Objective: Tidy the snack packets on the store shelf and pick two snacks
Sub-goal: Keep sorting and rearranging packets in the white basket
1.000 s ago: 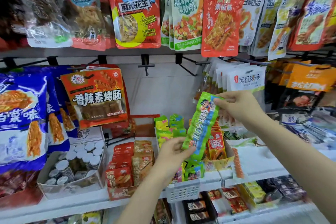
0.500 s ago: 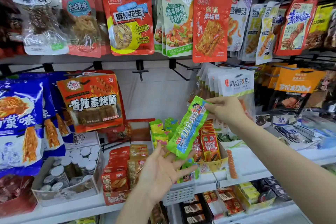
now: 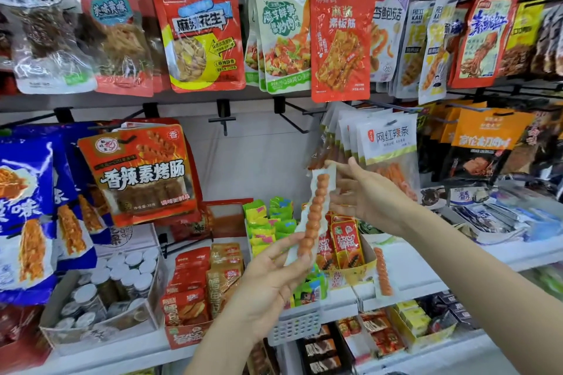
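A long narrow snack packet (image 3: 315, 210) stands nearly upright in front of the shelf, its clear back turned to me and showing a row of orange-brown balls. My left hand (image 3: 271, 280) grips its lower end between thumb and fingers. At the packet's top edge, my right hand (image 3: 368, 198) touches it with straight, spread fingers. A second packet of the same kind (image 3: 382, 271) lies on the white shelf to the right. Behind the held packet are a box of small green packets (image 3: 268, 222) and red packets (image 3: 345, 240).
Rows of snack bags hang on hooks above, among them a red peanut bag (image 3: 198, 33) and white bags (image 3: 387, 143) just behind my right hand. A box of small jars (image 3: 103, 292) sits low left. A white plastic basket (image 3: 297, 324) juts from the shelf edge below my left hand.
The packet has turned from its green printed front to its clear back. My left hand opened under it, then took its lower end. My right hand's pinch on the top loosened to straight fingers.
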Demonstrator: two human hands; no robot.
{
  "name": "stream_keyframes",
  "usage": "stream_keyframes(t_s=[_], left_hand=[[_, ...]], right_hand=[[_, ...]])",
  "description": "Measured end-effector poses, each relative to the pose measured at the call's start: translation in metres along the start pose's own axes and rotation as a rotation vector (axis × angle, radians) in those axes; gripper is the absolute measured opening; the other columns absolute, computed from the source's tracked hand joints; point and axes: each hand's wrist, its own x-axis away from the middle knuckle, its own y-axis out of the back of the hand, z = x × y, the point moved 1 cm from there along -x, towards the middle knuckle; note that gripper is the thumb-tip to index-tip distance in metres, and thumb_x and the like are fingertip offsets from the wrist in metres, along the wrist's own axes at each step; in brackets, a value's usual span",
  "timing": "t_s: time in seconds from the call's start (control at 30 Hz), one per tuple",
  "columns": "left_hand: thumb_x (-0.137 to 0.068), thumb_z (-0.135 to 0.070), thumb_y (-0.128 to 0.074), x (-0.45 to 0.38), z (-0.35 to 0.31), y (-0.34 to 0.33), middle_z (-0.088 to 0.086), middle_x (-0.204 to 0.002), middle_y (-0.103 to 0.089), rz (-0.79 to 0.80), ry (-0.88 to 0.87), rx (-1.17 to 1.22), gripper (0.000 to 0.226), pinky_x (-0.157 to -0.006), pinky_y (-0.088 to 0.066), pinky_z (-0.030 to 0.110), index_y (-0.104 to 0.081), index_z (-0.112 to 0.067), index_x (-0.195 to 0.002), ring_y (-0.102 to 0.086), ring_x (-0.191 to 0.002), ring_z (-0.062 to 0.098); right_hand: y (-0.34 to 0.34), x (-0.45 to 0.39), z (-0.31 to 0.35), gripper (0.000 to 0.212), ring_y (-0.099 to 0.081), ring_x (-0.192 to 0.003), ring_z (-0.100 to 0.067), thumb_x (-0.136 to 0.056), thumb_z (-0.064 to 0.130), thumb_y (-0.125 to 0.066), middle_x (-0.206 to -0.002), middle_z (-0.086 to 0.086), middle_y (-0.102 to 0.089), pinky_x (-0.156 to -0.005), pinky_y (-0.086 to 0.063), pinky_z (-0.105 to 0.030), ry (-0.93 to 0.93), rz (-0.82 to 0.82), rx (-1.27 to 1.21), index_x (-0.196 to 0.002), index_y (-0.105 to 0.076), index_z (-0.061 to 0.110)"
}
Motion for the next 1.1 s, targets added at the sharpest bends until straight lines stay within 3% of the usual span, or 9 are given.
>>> stream_keyframes(t_s=[0.07, 0.17, 0.3, 0.43, 0.53, 0.6, 0.8, 1.0, 1.1], left_hand=[[-0.075, -0.001, -0.078, -0.002, 0.003, 0.002, 0.001, -0.114, -0.074, -0.072, -0.108, -0.268, 0.037, -0.076, -0.055, 0.022, -0.074, -0.016, -0.108, -0.071, -0.095, 0.014], [-0.08, 0.006, -0.074, -0.001, 0.004, 0.005, 0.004, -0.108, -0.075, -0.078, -0.181, -0.372, 0.059, -0.077, -0.056, 0.024, -0.057, -0.026, -0.126, -0.072, -0.099, 0.019], [-0.077, 0.007, -0.075, 0.001, 0.006, 0.01, 0.007, -0.115, -0.073, -0.03, -0.125, -0.255, 0.079, -0.082, -0.057, 0.029, -0.044, -0.034, -0.137, -0.069, -0.109, 0.026], [-0.073, -0.011, -0.079, 0.003, 0.006, 0.01, 0.01, -0.121, -0.071, -0.005, -0.053, -0.142, 0.072, -0.082, -0.057, 0.028, -0.048, -0.024, -0.137, -0.067, -0.112, 0.027], [-0.093, -0.036, -0.058, 0.002, 0.007, 0.007, 0.018, -0.126, -0.066, 0.017, 0.068, 0.071, 0.049, -0.088, -0.058, 0.041, -0.053, -0.011, -0.135, -0.064, -0.116, 0.036], [-0.099, -0.051, -0.042, 0.0, 0.007, 0.003, 0.022, -0.128, -0.063, 0.017, 0.212, 0.229, 0.056, -0.085, -0.059, 0.046, -0.063, -0.009, -0.128, -0.066, -0.11, 0.04], [-0.089, -0.022, -0.063, -0.009, -0.002, 0.008, 0.024, -0.124, -0.062, 0.049, 0.224, 0.521, 0.042, -0.072, -0.059, 0.03, -0.065, 0.002, -0.123, -0.066, -0.082, 0.026], [-0.086, -0.003, -0.07, -0.021, 0.005, 0.032, -0.002, -0.132, -0.063, -0.168, -0.202, -0.303, 0.042, -0.073, -0.054, 0.018, -0.068, -0.026, -0.122, -0.064, -0.11, 0.006], [-0.085, 0.003, -0.071, -0.03, 0.006, 0.043, 0.0, -0.128, -0.064, -0.245, -0.402, -0.548, 0.046, -0.071, -0.056, 0.017, -0.072, -0.037, -0.107, -0.063, -0.11, 0.003]], right_hand=[[0.002, 0.0, 0.0, 0.04, -0.068, -0.107, -0.028, -0.097, 0.046, -0.051, -0.119, -0.006, -0.069, -0.084, -0.059, -0.038, 0.015, 0.059, 0.026, -0.132, -0.058, 0.027], [0.001, 0.0, -0.002, 0.044, -0.072, -0.097, -0.025, -0.09, 0.012, -0.07, -0.105, -0.008, -0.075, -0.073, -0.06, -0.032, 0.174, -0.03, 0.187, -0.131, -0.057, 0.018], [-0.003, 0.0, -0.003, 0.043, -0.074, -0.089, -0.024, -0.087, -0.003, -0.067, -0.098, -0.008, -0.076, -0.067, -0.059, -0.029, 0.235, -0.08, 0.177, -0.125, -0.059, 0.016], [-0.005, 0.0, -0.004, 0.042, -0.074, -0.088, -0.022, -0.087, -0.003, -0.067, -0.098, -0.007, -0.076, -0.066, -0.059, -0.027, 0.255, -0.089, 0.189, -0.124, -0.06, 0.017], [-0.007, 0.0, -0.003, 0.042, -0.074, -0.09, -0.023, -0.088, -0.002, -0.066, -0.099, -0.007, -0.076, -0.067, -0.059, -0.028, 0.27, -0.085, 0.166, -0.124, -0.06, 0.017], [-0.009, -0.002, -0.003, 0.042, -0.073, -0.093, -0.024, -0.088, -0.002, -0.066, -0.102, -0.007, -0.076, -0.07, -0.06, -0.029, 0.276, -0.069, 0.146, -0.125, -0.059, 0.018], [-0.012, -0.005, -0.006, 0.043, -0.071, -0.099, -0.025, -0.087, 0.0, -0.067, -0.11, -0.012, -0.072, -0.076, -0.06, -0.033, 0.287, -0.059, 0.169, -0.125, -0.057, 0.019], [-0.013, -0.009, -0.005, 0.029, -0.071, -0.101, -0.028, -0.102, 0.02, -0.05, -0.117, -0.019, -0.066, -0.077, -0.059, -0.029, 0.09, 0.004, -0.164, -0.125, -0.059, 0.006], [-0.013, -0.014, -0.006, 0.031, -0.072, -0.096, -0.022, -0.095, 0.022, -0.061, -0.109, -0.014, -0.072, -0.073, -0.059, -0.023, 0.063, -0.046, 0.001, -0.12, -0.061, 0.004]])
